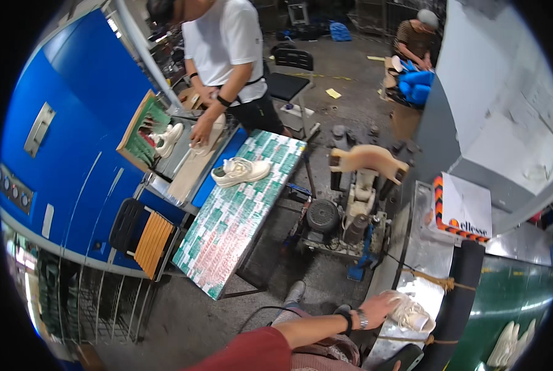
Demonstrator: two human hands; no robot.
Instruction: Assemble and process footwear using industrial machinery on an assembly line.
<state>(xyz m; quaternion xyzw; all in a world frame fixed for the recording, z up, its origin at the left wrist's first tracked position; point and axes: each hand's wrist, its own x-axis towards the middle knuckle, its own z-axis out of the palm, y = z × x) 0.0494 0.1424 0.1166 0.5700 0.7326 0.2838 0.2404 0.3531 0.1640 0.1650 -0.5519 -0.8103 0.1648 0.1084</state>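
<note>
My left hand (377, 310), at the end of a red sleeve with a dark band and a metal watch on the wrist, reaches across to the right. Its fingers are closed on one end of a white lace-up sneaker (413, 314), which rests on a shiny metal ledge (420, 285). Only a sliver of skin, apparently my right hand (397, 366), shows at the lower edge. Beside it lies a dark object with a rounded end (410, 355), whose kind I cannot make out; those fingers are mostly hidden.
A green-and-white taped table (217, 247) holds another white sneaker (240, 171). Behind it a co-worker (224, 49) handles a shoe on a conveyor by a blue machine (81, 123). A motor-driven machine (323, 215) stands ahead. Right are a white box (465, 201) and green surface with shoes (505, 343).
</note>
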